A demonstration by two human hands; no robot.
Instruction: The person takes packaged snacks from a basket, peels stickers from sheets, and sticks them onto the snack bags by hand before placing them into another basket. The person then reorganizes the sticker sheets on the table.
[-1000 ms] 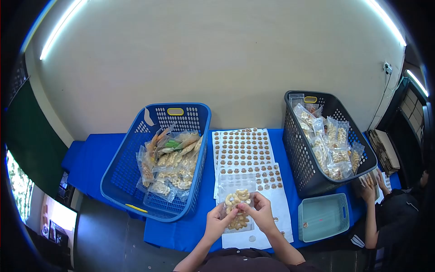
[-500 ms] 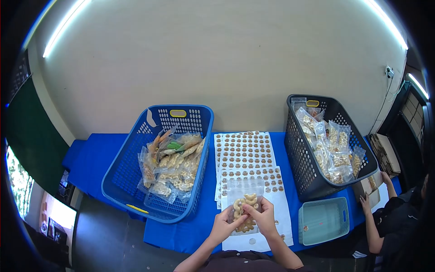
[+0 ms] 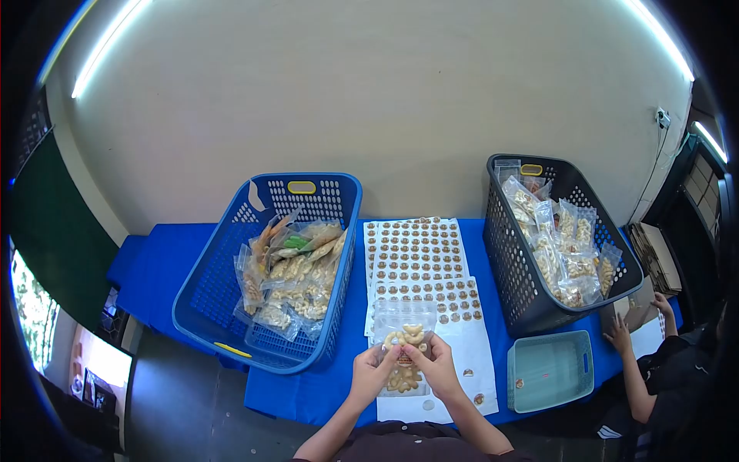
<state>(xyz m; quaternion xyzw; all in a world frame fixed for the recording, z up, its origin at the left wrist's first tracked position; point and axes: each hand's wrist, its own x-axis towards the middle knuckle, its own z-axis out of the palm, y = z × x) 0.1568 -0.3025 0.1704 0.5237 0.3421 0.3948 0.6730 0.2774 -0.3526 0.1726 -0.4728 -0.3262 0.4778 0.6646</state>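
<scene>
A clear zip bag (image 3: 403, 314) of pale curved snack pieces is held upright over the sticker sheets. My left hand (image 3: 372, 375) grips its left side, and my right hand (image 3: 436, 369) grips its right side. Both thumbs press close together on the bag's front, where a small round brown sticker (image 3: 405, 359) shows between and below them. Under and behind the bag lie white sheets (image 3: 416, 262) with rows of round brown stickers. The nearest sheet (image 3: 469, 354) is mostly bare, with a few stickers left near its right side.
At left stands a blue basket (image 3: 188, 308) with bagged snacks; at right, a black basket (image 3: 508, 296) holds more bags. A pale green tray (image 3: 550, 396) with a loose sticker sits at front right. Beside it, another person's hands (image 3: 618, 335) touch cardboard on the blue tablecloth (image 3: 173, 254).
My hands have shifted slightly left with the bag. My thumbs have come level, side by side on its front. The other person's hands have moved on the cardboard.
</scene>
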